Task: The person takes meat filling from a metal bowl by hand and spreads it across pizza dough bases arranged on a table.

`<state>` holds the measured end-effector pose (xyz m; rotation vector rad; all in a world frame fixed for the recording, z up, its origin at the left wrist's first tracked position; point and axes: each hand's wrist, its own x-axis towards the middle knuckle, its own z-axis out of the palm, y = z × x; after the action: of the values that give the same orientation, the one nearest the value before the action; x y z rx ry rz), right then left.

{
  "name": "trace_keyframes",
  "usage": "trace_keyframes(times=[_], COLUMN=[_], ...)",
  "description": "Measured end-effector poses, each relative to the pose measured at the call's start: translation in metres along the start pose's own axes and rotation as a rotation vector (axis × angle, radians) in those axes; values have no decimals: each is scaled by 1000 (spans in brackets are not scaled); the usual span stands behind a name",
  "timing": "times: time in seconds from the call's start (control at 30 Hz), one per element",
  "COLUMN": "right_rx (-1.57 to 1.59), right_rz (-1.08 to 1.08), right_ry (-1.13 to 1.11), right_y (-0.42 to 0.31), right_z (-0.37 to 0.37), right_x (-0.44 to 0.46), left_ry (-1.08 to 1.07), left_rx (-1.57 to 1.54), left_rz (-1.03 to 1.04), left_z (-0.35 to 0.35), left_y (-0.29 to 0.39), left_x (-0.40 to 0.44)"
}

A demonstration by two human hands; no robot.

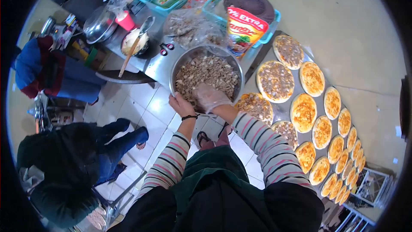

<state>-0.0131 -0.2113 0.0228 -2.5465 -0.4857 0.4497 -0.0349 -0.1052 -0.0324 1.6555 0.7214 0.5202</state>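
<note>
Two hands of mine over one steel bowl [238, 65]: left hand [182, 104] clamped on near rim, gloved right hand [210, 97] sunk in crumbly mix [208, 71] inside. Whether buried fingers close on any, I cannot tell. My judgement: keep rim hold firm, since bowl seems to overhang metal table [162, 66]; gather lightly, no squeezing. At right, topped rounds [275, 80], barer orange rounds [303, 112]. Beyond bowl, red-and-yellow packet [245, 28], plastic bags [182, 22].

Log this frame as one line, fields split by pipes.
left hand: bare, at rim of metal bowl | right hand: plastic-gloved, in crumbly mixture | flatbreads: at right, some crumb-topped, others orange-topped
</note>
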Motion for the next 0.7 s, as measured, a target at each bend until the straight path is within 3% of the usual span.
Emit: trace_keyframes(times=[0.03, 0.07, 0.1, 0.13, 0.17, 0.2, 0.23, 0.27, 0.3, 0.37, 0.4, 0.43, 0.47, 0.53, 0.6, 0.7], right_rx=[-9, 5, 18, 68, 110, 398, 669, 1279, 1835, 1995, 2003, 2095, 2183, 2242, 2413, 2535], right_rz=[30, 28, 40, -96, -231, -396, -585, -117, 378, 606, 598, 459, 318, 288, 148, 241], right_ry=[19, 1, -5, 32, 72, 390, 715, 460, 123, -51, -40, -124, -218, -125, -232, -19], right_y=[8, 14, 24, 36, 50, 65, 76, 57, 30, 25, 31, 36, 40, 52, 79, 138], right_z=[3, 7, 9, 9, 9, 29, 46, 17, -20, -32, -35, -37, -38, -52, -79, -115], right_x=[4, 12, 18, 25, 32, 40, 40, 24, 9, 12, 8, 5, 2, -17, -47, -97], left_ry=[-13, 96, -10, -100, -149, -102, -130, -83, -67, -44, -42, -46, -68, 5, 12, 145], left_rx=[-10, 48, 110, 81, 144, -169, 62, -10, -217, -137, -176, -174, -37, 260, 274, 312], left_rz=[-44, 47, 202, -7, 99, -65, 132, 156, -40, -82, -129, -118, -4, 199, 145, 167], left_z=[0, 6, 3, 0, 0, 4, 1, 3, 5, 5, 5, 5, 3, -10, -22, -39], left_y=[4, -10, -23, -9, -11, 14, 7, 0, 1, 5, 12, 9, 5, -22, -16, -27], left_x=[-2, -3, 4, 3, 5, -6, -7, -4, -1, -3, -6, -5, -2, 15, 6, -22])
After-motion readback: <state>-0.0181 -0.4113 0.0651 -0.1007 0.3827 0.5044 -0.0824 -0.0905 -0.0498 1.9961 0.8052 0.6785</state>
